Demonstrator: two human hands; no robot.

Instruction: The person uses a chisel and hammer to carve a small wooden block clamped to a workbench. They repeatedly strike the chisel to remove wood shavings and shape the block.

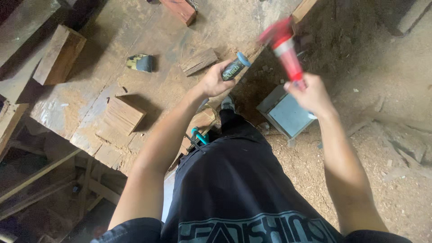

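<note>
Gripping a chisel handle (235, 67) at the workbench edge (180, 144), left hand (215, 81); right hand (310, 95) fingers clench a red mallet (284, 47).

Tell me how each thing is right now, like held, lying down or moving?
left hand: closed around the chisel handle.
chisel: held, tilted, over the bench edge.
right hand: gripping the mallet, raised.
red mallet: in the air, blurred by motion.
square wood block: lying flat on the workbench.
small wood piece: lying flat, untouched.
clamp: at the bench edge; hold unclear.
grey box: sitting on the sawdust floor.
</note>
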